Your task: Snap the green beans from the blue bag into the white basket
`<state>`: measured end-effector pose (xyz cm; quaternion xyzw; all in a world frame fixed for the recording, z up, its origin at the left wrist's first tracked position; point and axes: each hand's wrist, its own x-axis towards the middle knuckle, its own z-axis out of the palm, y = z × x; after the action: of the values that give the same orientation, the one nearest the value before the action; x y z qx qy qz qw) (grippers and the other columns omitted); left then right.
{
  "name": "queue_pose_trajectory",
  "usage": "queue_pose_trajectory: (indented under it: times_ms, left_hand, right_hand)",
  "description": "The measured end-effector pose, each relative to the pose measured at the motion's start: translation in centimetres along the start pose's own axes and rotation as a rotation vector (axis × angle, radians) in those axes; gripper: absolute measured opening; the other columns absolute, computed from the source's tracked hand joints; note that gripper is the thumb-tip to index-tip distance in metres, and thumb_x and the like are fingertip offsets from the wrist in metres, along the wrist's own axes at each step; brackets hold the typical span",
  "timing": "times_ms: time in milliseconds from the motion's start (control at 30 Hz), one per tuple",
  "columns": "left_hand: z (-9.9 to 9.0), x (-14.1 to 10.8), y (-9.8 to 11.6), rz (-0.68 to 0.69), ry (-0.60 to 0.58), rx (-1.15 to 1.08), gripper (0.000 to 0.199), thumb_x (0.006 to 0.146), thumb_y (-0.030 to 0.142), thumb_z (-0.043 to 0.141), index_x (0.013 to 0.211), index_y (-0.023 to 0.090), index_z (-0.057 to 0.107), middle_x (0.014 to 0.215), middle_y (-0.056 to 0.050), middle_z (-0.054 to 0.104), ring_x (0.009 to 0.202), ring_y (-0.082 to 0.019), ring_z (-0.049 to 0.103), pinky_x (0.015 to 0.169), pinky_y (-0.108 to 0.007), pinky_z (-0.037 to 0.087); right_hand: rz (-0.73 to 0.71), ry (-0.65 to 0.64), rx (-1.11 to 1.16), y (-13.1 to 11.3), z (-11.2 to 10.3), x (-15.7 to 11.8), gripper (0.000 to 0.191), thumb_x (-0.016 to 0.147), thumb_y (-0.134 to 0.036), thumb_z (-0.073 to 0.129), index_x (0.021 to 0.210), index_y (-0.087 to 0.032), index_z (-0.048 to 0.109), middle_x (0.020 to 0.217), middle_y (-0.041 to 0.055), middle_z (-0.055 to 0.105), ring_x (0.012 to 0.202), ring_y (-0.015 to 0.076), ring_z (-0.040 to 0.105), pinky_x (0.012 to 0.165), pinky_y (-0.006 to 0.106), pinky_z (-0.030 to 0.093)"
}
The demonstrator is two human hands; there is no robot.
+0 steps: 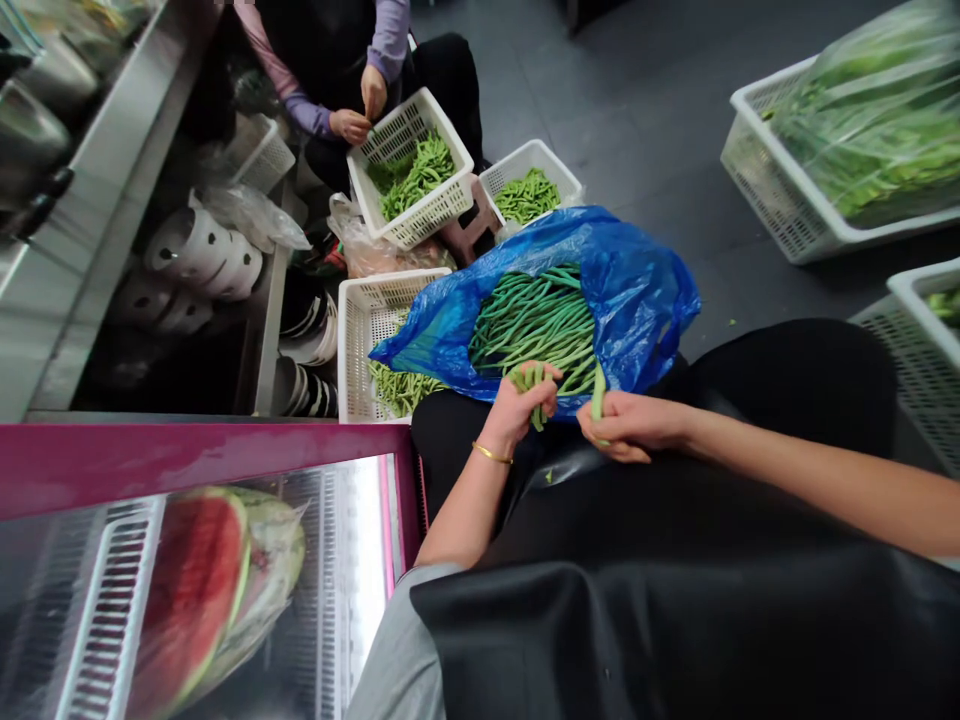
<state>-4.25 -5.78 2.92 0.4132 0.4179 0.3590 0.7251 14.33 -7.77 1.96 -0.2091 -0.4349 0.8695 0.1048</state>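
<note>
Currently: left hand (516, 410) holding several beans (531, 378), right hand (634, 424) one; one blue bag (637, 290).

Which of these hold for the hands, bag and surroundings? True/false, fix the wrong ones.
1. The left hand and right hand both hold green beans. True.
2. Both wrists are bare. False: the left wears a gold bracelet.
3. The blue bag contains long beans. True.
4. The bag is knotted shut. False: it lies open.
5. All fruit in view is uncut. False: the watermelon shows a red cut face.
6. A co-worker's hand is beside a white basket. True.
</note>
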Motion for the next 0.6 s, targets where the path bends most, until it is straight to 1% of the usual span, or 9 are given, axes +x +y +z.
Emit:
queue_pose_trajectory:
  times_ms: [67, 167, 267, 300, 333, 367, 433, 500, 600]
  left_hand:
    - [0.5, 0.3, -0.5, 0.007, 0.044, -0.012, 0.041, 0.064, 0.044, 0.076, 0.089, 0.014, 0.065, 0.058, 0.003, 0.052, 0.049, -0.007, 0.044, 0.052, -0.023, 0.037]
    - [1.1, 0.2, -0.8, -0.003, 0.024, 0.170, 0.035, 0.061, 0.040, 0.078, 0.077, 0.012, 0.065, 0.065, 0.001, 0.054, 0.055, -0.008, 0.045, 0.055, -0.023, 0.036]
    - [1.1, -0.4, -0.2, 0.006, 0.033, 0.347, 0.036, 0.061, 0.043, 0.078, 0.065, 0.013, 0.059, 0.060, 0.002, 0.049, 0.056, -0.008, 0.039, 0.054, -0.023, 0.032]
    - [1.0, -0.7, 0.1, 0.013, 0.038, 0.399, 0.038, 0.060, 0.044, 0.078, 0.062, 0.013, 0.056, 0.058, 0.003, 0.046, 0.056, -0.007, 0.037, 0.053, -0.022, 0.029]
    - [0.9, -0.9, 0.4, 0.016, 0.031, 0.446, 0.040, 0.059, 0.045, 0.078, 0.060, 0.013, 0.054, 0.057, 0.003, 0.044, 0.056, -0.007, 0.035, 0.053, -0.022, 0.028]
    - [0.8, -1.0, 0.8, 0.011, 0.006, 0.486, 0.041, 0.058, 0.045, 0.079, 0.059, 0.014, 0.052, 0.057, 0.004, 0.043, 0.056, -0.007, 0.034, 0.052, -0.022, 0.027]
    - [0.6, -1.2, 1.3, -0.018, -0.073, 0.551, 0.041, 0.058, 0.046, 0.078, 0.060, 0.014, 0.053, 0.058, 0.004, 0.043, 0.056, -0.007, 0.034, 0.052, -0.022, 0.026]
    - [0.4, -1.2, 1.5, -0.057, -0.154, 0.603, 0.040, 0.060, 0.046, 0.076, 0.061, 0.014, 0.053, 0.057, 0.005, 0.044, 0.056, -0.007, 0.034, 0.053, -0.022, 0.026]
    - [0.2, -1.1, 1.0, -0.073, -0.238, 0.613, 0.039, 0.060, 0.045, 0.076, 0.060, 0.014, 0.053, 0.057, 0.005, 0.045, 0.056, -0.007, 0.035, 0.054, -0.022, 0.027]
  right_hand:
    - [0.081, 0.120, -0.201, -0.2, 0.0, 0.9, 0.042, 0.077, -0.055, 0.062, 0.063, -0.019, 0.045, 0.043, -0.0060, 0.047, 0.032, 0.0072, 0.042, 0.034, 0.020, 0.032]
    - [0.165, 0.218, -0.585, -1.2, -0.7, 1.6, 0.040, 0.076, -0.055, 0.061, 0.063, -0.018, 0.052, 0.046, -0.0018, 0.053, 0.040, 0.0118, 0.049, 0.040, 0.023, 0.036]
    - [0.078, 0.410, -1.049, -2.5, -1.8, 0.8, 0.038, 0.073, -0.056, 0.063, 0.066, -0.019, 0.057, 0.055, 0.0021, 0.059, 0.051, 0.0157, 0.054, 0.047, 0.025, 0.035]
    - [0.036, 0.444, -1.164, -2.9, -2.0, 0.3, 0.037, 0.075, -0.056, 0.060, 0.069, -0.020, 0.058, 0.060, 0.0029, 0.061, 0.054, 0.0166, 0.055, 0.050, 0.026, 0.035]
    - [0.002, 0.438, -1.240, -3.2, -2.2, -0.1, 0.036, 0.079, -0.055, 0.056, 0.072, -0.020, 0.059, 0.063, 0.0036, 0.061, 0.056, 0.0170, 0.056, 0.052, 0.026, 0.035]
    - [-0.025, 0.393, -1.285, -3.5, -2.2, -0.5, 0.035, 0.084, -0.052, 0.050, 0.073, -0.020, 0.059, 0.065, 0.0043, 0.062, 0.057, 0.0171, 0.056, 0.054, 0.027, 0.035]
    - [-0.071, 0.247, -1.312, -4.1, -2.2, -1.0, 0.034, 0.089, -0.045, 0.043, 0.075, -0.020, 0.059, 0.069, 0.0059, 0.063, 0.061, 0.0172, 0.057, 0.057, 0.027, 0.037]
    - [-0.096, 0.143, -1.277, -4.5, -2.0, -1.3, 0.030, 0.090, -0.041, 0.042, 0.079, -0.019, 0.060, 0.074, 0.0066, 0.064, 0.065, 0.0174, 0.059, 0.060, 0.027, 0.039]
    - [-0.128, 0.097, -1.153, -4.9, -2.0, -1.4, 0.031, 0.091, -0.040, 0.041, 0.075, -0.020, 0.059, 0.069, 0.0042, 0.061, 0.062, 0.0157, 0.056, 0.059, 0.026, 0.039]
